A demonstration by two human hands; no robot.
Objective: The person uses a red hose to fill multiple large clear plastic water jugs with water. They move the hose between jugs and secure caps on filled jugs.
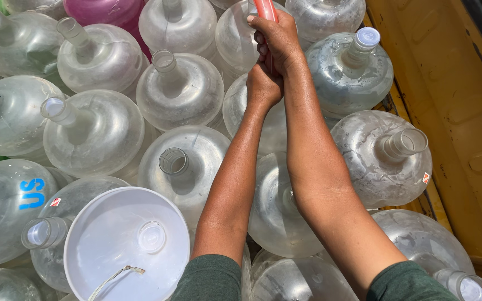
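Both hands are clenched on the same thing: a smooth red-orange tube or handle (265, 9) at the top centre of the frame. The right hand (277, 39) wraps it higher up, and the left hand (263, 86) closes just beneath, touching the right wrist. Only a short length of the tube shows above the fingers before it runs off the top edge, so I cannot tell what it connects to.

Under the outstretched arms stands a crowd of large clear plastic water jugs (179, 89), rounded and scuffed, packed shoulder to shoulder with their necks up. Most necks are open; one at the upper right carries a pale cap (368, 37). A pink jug (104, 11) sits at the top left. A big white plastic funnel (126, 242) rests at the lower left, with a thin cord lying in its bowl. Yellow painted metal (453, 100) runs down the right side.

As I judge it, the smooth tube could slide through the stacked grip if pulled hard. The jugs, light and merely leaning on each other, could tip if an arm knocked them, and the funnel looks loosely seated.
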